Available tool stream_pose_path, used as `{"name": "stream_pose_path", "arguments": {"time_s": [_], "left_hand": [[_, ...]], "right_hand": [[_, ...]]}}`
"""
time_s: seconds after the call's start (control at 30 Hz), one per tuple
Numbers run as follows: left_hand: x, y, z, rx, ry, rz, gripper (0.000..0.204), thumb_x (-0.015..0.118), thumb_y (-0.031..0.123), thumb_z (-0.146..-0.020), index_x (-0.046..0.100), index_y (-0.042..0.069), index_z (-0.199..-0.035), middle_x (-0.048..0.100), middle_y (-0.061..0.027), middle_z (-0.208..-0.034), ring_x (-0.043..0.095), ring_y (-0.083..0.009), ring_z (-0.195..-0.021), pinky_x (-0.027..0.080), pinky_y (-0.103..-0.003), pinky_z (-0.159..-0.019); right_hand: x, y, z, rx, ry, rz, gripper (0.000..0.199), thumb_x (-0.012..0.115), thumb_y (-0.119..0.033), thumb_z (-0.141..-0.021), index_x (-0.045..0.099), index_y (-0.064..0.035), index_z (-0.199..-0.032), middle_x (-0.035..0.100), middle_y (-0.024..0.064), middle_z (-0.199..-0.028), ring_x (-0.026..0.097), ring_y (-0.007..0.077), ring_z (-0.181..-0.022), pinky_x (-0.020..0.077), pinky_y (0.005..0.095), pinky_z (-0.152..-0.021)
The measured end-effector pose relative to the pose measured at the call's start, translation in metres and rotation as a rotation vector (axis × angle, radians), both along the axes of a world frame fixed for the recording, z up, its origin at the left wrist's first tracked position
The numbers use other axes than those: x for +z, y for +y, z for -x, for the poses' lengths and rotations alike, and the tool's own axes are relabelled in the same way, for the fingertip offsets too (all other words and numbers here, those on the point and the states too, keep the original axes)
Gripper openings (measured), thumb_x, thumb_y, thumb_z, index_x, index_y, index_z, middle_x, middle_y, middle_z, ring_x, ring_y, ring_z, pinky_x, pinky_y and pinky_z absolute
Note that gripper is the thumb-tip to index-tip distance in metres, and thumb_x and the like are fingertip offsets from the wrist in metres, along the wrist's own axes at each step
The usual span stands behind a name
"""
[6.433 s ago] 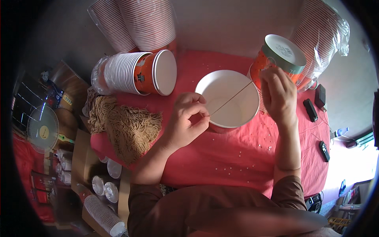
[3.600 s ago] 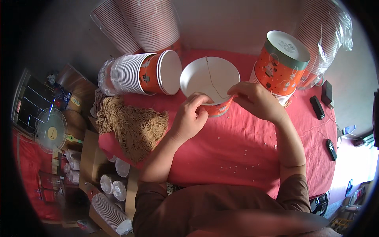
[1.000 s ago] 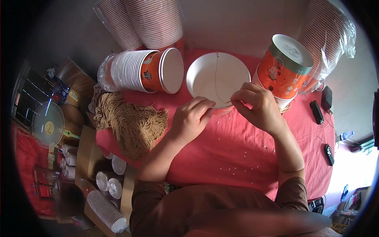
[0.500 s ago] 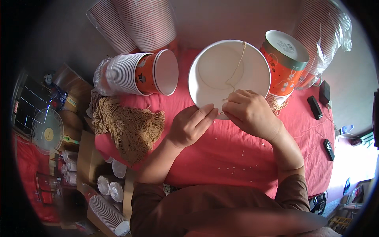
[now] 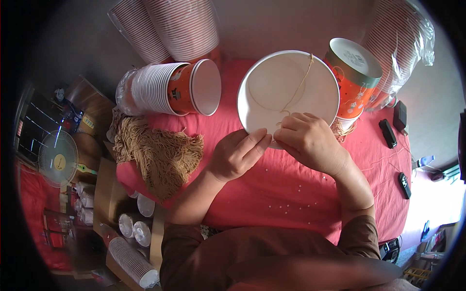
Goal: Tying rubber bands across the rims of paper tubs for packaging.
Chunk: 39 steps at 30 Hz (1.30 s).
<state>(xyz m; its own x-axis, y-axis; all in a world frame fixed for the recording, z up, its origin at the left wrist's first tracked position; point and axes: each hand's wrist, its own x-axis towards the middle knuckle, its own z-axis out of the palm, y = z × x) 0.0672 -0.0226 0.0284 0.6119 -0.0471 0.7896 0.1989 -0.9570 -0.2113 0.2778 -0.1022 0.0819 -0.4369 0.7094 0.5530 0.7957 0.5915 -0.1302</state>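
Note:
A large white paper bucket [image 5: 264, 104] is tilted with its mouth toward me. A thin tan cord [image 5: 302, 83] is fastened at the far rim and runs down inside to the near rim. My left hand [image 5: 241, 153] pinches the near rim between thumb and fingers. Right beside it, my right hand [image 5: 307, 141] is curled in a pinch on the cord's near end. The fingertips of that hand hide part of the cord and the rim.
A bundle of tan cords [image 5: 162, 155] lies on the red cloth [image 5: 233, 203] at left. Stacked buckets [image 5: 155, 89] rest on their side behind it. An upturned orange bucket [image 5: 352, 92] stands at right. Small white dots [image 5: 287, 206] are scattered near me.
The bucket has shifted slightly to the right, and both hands have moved a little with it. Their pinching grips look much the same.

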Motion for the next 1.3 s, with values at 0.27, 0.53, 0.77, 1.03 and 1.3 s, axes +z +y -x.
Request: {"name": "stream_pose_path", "arguments": {"time_s": [0.27,0.53,0.77,1.03,1.3], "left_hand": [[-0.008,0.004,-0.002,-0.097,-0.022,0.224,0.025,0.069,0.004,-0.083,0.056,0.003,-0.105,0.067,-0.0127,-0.104,0.068,-0.0271,-0.082,0.058,-0.036,-0.066],[-0.004,0.006,-0.004,-0.091,-0.026,0.399,0.033,0.076,0.002,-0.078,0.054,0.006,-0.102,0.069,-0.0109,-0.104,0.070,-0.0296,-0.087,0.059,-0.036,-0.070],[0.005,0.005,-0.002,-0.059,-0.142,0.481,0.030,0.068,-0.010,-0.072,0.058,0.003,-0.097,0.065,-0.0174,-0.109,0.065,-0.0296,-0.091,0.054,-0.034,-0.072],[-0.005,0.003,-0.007,-0.014,-0.041,0.650,0.018,0.079,0.010,-0.078,0.064,0.005,-0.088,0.066,-0.0062,-0.080,0.067,-0.0200,-0.062,0.054,-0.032,-0.053],[-0.016,-0.003,-0.019,-0.038,-0.209,0.750,0.016,0.077,0.006,-0.081,0.065,0.004,-0.091,0.064,-0.0083,-0.078,0.067,-0.0210,-0.063,0.053,-0.033,-0.053]], "right_hand": [[-0.005,0.004,-0.004,0.108,0.143,0.177,0.010,0.071,-0.011,-0.083,0.066,-0.0049,-0.089,0.063,0.0091,-0.082,0.063,0.0312,-0.078,0.0508,0.0426,-0.069],[-0.008,0.013,-0.011,0.192,0.250,0.369,0.014,0.068,-0.014,-0.087,0.067,-0.0027,-0.095,0.065,0.0127,-0.085,0.066,0.0328,-0.079,0.0523,0.0438,-0.068],[-0.010,0.014,-0.013,0.146,0.247,0.444,0.021,0.070,-0.017,-0.086,0.067,-0.0020,-0.100,0.067,0.0141,-0.093,0.067,0.0345,-0.080,0.0528,0.0439,-0.070],[-0.007,0.014,-0.007,0.064,0.239,0.438,0.020,0.068,-0.018,-0.087,0.068,-0.0041,-0.101,0.068,0.0124,-0.092,0.068,0.0334,-0.082,0.0537,0.0436,-0.071],[-0.009,0.013,-0.005,0.040,0.237,0.394,0.019,0.067,-0.020,-0.088,0.067,-0.0061,-0.101,0.068,0.0116,-0.092,0.068,0.0328,-0.082,0.0543,0.0432,-0.071]]}}
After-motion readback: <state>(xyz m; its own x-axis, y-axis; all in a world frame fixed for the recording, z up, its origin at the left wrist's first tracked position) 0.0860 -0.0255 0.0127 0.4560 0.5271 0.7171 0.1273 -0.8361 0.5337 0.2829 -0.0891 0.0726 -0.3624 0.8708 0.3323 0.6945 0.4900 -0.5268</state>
